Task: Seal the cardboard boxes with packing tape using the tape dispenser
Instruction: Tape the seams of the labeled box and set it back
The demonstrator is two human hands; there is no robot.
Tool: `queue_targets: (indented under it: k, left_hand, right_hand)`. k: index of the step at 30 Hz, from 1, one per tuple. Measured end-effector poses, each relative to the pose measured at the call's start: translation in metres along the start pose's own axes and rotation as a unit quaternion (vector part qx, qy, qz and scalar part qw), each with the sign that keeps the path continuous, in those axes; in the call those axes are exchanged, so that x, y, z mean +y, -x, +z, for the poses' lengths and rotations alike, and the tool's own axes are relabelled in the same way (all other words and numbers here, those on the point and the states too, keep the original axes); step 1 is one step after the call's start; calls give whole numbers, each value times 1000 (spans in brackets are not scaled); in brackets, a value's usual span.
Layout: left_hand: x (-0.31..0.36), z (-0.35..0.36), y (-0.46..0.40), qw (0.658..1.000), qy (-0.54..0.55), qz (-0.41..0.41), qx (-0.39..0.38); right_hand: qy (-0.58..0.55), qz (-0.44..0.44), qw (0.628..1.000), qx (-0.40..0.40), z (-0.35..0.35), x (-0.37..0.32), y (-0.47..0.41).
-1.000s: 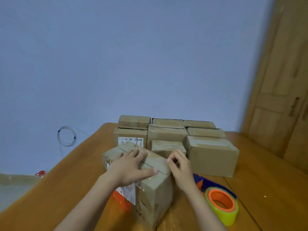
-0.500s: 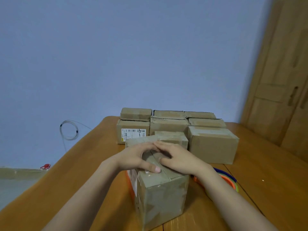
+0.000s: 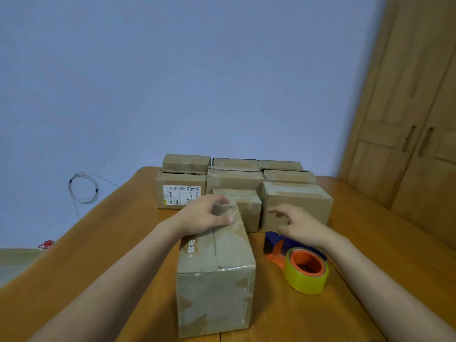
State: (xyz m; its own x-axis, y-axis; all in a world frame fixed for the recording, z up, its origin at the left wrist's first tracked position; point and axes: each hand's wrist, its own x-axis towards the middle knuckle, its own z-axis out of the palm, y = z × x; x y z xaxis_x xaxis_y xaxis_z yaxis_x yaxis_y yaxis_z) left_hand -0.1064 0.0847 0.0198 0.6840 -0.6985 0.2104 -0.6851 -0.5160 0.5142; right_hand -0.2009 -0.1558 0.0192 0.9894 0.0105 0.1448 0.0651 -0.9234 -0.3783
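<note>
A long cardboard box point(image 3: 217, 275) lies lengthwise in front of me on the wooden table point(image 3: 118, 243), its top flaps closed along a centre seam. My left hand point(image 3: 209, 214) grips the box's far end, fingers curled over the far edge and thumb on the top. My right hand point(image 3: 299, 224) hovers with loosely spread fingers, holding nothing, just above the blue and orange tape dispenser point(image 3: 278, 248). The dispenser lies to the right of the box, with its yellowish tape roll point(image 3: 306, 272) on an orange core.
Several more cardboard boxes point(image 3: 296, 206) stand packed together at the back of the table, one with a white label point(image 3: 181, 196). A coiled wire point(image 3: 82, 187) hangs on the blue wall at left. Wooden doors point(image 3: 414, 144) stand at right.
The box has been turned so it lies lengthwise toward me. My right hand has left the box top and moved right, over the tape dispenser. My left hand stays on the box.
</note>
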Motion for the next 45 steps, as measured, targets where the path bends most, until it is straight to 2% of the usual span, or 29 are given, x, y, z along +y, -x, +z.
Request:
queue_targets:
  k: [3,5,9,14,17,20,24,26,28,31,34,38,45]
  left_hand:
    - [1,3,-6,997,-72,-21,-27]
    - [5,5,-7,993,-106,-24,-40]
    - [12,6,-6,989,-140,-22,-41]
    - [16,7,-6,991,-121,-23,-49]
    - [21,12,-10,992,-114,-25,-57]
    - [30,17,-12,990,-125,-24,-55]
    - [36,21,-13,993,-113,1,-43]
    - [33,19,-12,998,-41,14,-50]
    - [33,15,-9,993,116,-4,-20]
    - [40,1,-8,936,332,-63,98]
    - [52,-13,-8,876,471,-79,68]
    - [69,-22,-5,852,518,-66,39]
    - [56,-34,1,851,522,-48,28]
  right_hand:
    - [93,98,986,-102,16,38,1]
    - [115,134,977,-116,29,56,3]
    - [121,159,978,-53,50,76,1]
    - [120,170,978,19,52,78,-6]
    - [26,85,986,142,33,72,-8]
    - [-53,-15,964,258,2,54,-8]
    - [-29,-105,942,317,-34,29,-11]
    - [0,-137,939,315,-46,20,-11]
    - [31,-153,939,306,-53,12,-11]
    - [54,-179,932,310,-59,2,-13]
    - [50,-194,924,326,-64,-10,-16]
    - [62,-208,922,320,-67,-22,-17]
    - [69,-213,918,327,-65,-33,-22]
